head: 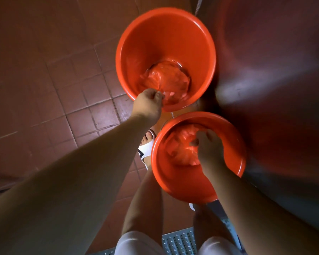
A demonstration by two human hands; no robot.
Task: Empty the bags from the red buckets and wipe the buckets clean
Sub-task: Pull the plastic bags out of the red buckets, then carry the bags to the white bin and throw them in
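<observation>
We see the left hand (149, 105) pinching the crinkled, translucent plastic bag (166, 80) inside the far red bucket (165, 41), a round, glossy tub. The right hand (209, 147) clutches a second crumpled bag (180, 146) in the near bucket (175, 177), just beside the far bucket. Both buckets sit on matte brown square floor tiles (63, 70).

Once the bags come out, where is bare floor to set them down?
Bare tiled floor lies left of the far bucket and the left hand. It is crowded between the buckets, by the sandalled foot, and right of the near bucket.
</observation>
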